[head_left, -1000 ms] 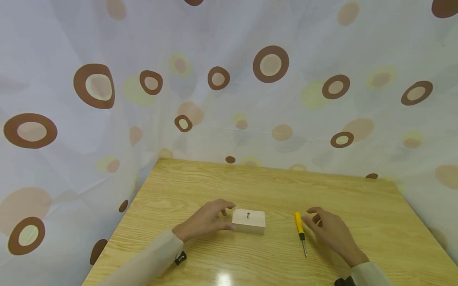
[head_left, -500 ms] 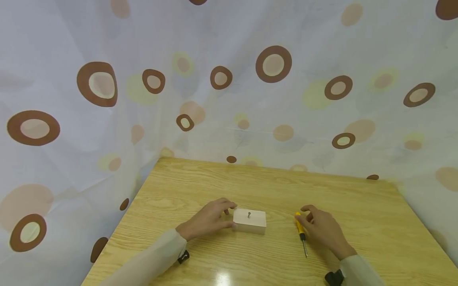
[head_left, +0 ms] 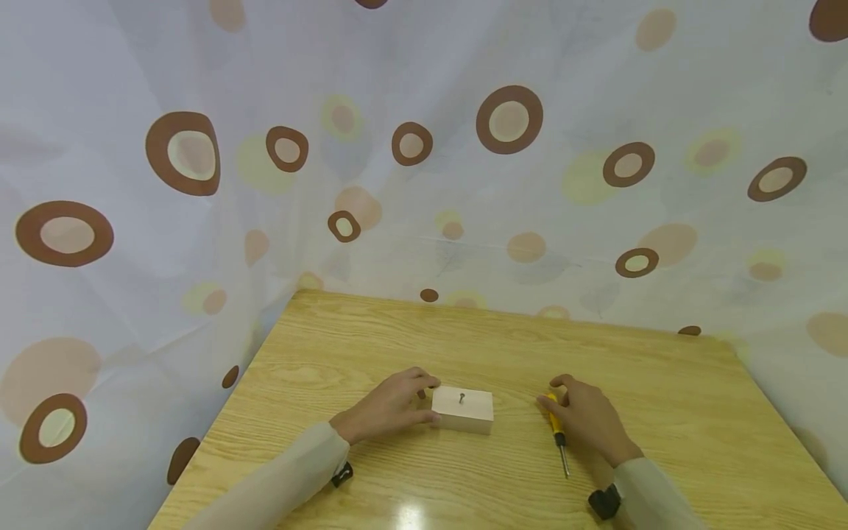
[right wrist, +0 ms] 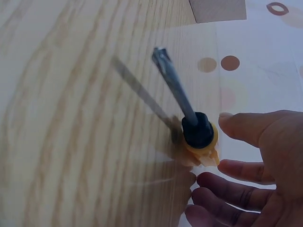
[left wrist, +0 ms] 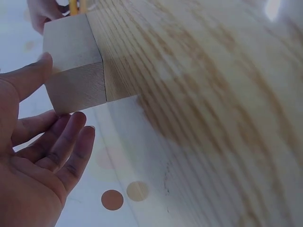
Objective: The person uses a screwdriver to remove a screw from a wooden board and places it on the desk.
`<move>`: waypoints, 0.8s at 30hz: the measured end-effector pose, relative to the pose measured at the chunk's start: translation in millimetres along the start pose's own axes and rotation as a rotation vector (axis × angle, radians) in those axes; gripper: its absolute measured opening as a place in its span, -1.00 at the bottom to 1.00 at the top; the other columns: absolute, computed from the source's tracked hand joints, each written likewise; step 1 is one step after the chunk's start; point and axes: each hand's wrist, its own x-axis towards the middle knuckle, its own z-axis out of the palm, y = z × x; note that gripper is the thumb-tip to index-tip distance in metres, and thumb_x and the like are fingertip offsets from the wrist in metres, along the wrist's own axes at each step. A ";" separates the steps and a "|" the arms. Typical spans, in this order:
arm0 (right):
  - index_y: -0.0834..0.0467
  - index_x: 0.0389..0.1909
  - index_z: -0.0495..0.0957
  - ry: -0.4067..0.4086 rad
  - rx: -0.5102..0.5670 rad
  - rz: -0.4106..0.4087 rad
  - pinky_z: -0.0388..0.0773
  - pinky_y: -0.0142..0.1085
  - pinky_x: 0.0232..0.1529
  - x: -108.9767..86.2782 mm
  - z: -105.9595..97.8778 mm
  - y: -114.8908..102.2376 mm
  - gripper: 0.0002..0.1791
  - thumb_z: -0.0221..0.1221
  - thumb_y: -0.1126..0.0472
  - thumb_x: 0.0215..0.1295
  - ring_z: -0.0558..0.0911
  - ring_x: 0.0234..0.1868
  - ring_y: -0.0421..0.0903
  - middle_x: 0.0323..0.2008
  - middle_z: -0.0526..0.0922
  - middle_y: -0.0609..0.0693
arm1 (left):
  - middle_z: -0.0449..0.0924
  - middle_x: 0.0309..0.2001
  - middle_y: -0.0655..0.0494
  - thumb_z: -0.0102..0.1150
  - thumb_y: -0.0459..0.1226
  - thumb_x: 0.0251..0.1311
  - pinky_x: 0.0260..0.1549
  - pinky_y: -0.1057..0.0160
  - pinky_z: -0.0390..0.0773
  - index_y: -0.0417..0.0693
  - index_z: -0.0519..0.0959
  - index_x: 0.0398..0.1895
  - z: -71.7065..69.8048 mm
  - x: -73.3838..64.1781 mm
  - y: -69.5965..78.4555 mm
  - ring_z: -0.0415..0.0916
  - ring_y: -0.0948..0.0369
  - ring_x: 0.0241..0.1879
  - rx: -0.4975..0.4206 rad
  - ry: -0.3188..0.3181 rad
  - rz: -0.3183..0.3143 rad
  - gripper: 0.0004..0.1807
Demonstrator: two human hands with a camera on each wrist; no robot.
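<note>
A pale wooden block [head_left: 464, 420] lies on the table, with a small screw [head_left: 461, 397] standing up from its top. My left hand [head_left: 391, 406] holds the block's left end, thumb on the near side and index finger at the far corner; the left wrist view shows the block [left wrist: 78, 78] between thumb and fingers. To the right lies a screwdriver [head_left: 560, 439] with a yellow handle and black collar, its metal tip toward me. My right hand [head_left: 588, 417] hovers over its handle, thumb and fingers spread around it. In the right wrist view a gap shows between the thumb and the screwdriver [right wrist: 199, 131].
The wood-grain table [head_left: 371, 331] reaches back to a white curtain [head_left: 450, 191] with brown and yellow circles, which also hangs at both sides. Black straps [head_left: 604, 503] with devices sit at the wrists.
My right hand has moved left, from beside the screwdriver to over its handle. My left hand stays at the block's end. The head view has shifted slightly.
</note>
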 end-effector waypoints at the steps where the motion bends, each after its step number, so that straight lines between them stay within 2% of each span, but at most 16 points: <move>1: 0.40 0.19 0.50 -0.008 0.005 0.009 0.50 -0.27 -0.52 0.9 0.6 -0.3 -0.38 0.25 -0.08 0.46 0.50 -0.58 -0.19 -0.47 0.65 -0.07 | 0.54 0.18 0.11 0.39 0.01 0.30 -0.01 0.34 0.59 -0.10 0.54 0.33 -0.1 0.2 0.1 0.58 0.23 0.02 0.002 0.000 -0.001 -0.37; 5: 0.38 0.14 0.53 -0.018 -0.002 0.011 0.48 -0.28 -0.53 3.2 2.5 -1.2 -0.41 0.27 -0.07 0.45 0.50 -0.58 -0.19 -0.48 0.65 -0.07 | 0.54 0.17 0.10 0.38 0.01 0.30 -0.01 0.34 0.59 -0.11 0.54 0.33 -0.7 0.6 0.9 0.58 0.22 0.02 0.013 -0.005 -0.003 -0.37; 10: 0.36 0.06 0.58 -0.026 0.014 0.002 0.45 -0.30 -0.58 4.7 3.0 -2.0 -0.55 0.30 0.05 0.43 0.48 -0.61 -0.20 -0.51 0.64 -0.07 | 0.54 0.18 0.10 0.39 0.01 0.29 -0.01 0.35 0.58 -0.10 0.54 0.34 -0.5 0.8 0.6 0.58 0.22 0.01 0.022 -0.007 -0.002 -0.36; 14: 0.37 -0.02 0.61 -0.020 0.020 -0.002 0.55 -0.25 -0.51 4.7 1.3 -2.6 -0.64 0.31 0.12 0.41 0.57 -0.53 -0.18 -0.41 0.71 0.05 | 0.55 0.17 0.12 0.39 0.01 0.29 -0.01 0.37 0.58 -0.10 0.54 0.34 0.4 1.2 -0.5 0.58 0.24 0.01 0.032 -0.005 0.005 -0.36; 19: 0.38 -0.06 0.63 -0.023 0.034 0.004 0.68 -0.12 -0.38 4.2 -1.8 -3.1 -0.68 0.30 0.16 0.42 0.70 -0.36 -0.02 -0.27 0.73 0.23 | 0.55 0.17 0.11 0.39 0.01 0.29 -0.02 0.38 0.58 -0.11 0.55 0.33 0.5 1.0 -0.7 0.59 0.24 0.00 0.043 -0.003 0.015 -0.36; 24: 0.38 -0.03 0.63 -0.009 0.053 -0.011 0.66 -0.18 -0.40 3.4 -5.1 -5.0 -0.68 0.29 0.18 0.42 0.68 -0.40 -0.07 -0.31 0.73 0.18 | 0.55 0.18 0.11 0.39 0.00 0.29 -0.02 0.37 0.58 -0.11 0.54 0.34 0.0 0.7 0.2 0.58 0.24 0.00 0.048 -0.003 0.012 -0.36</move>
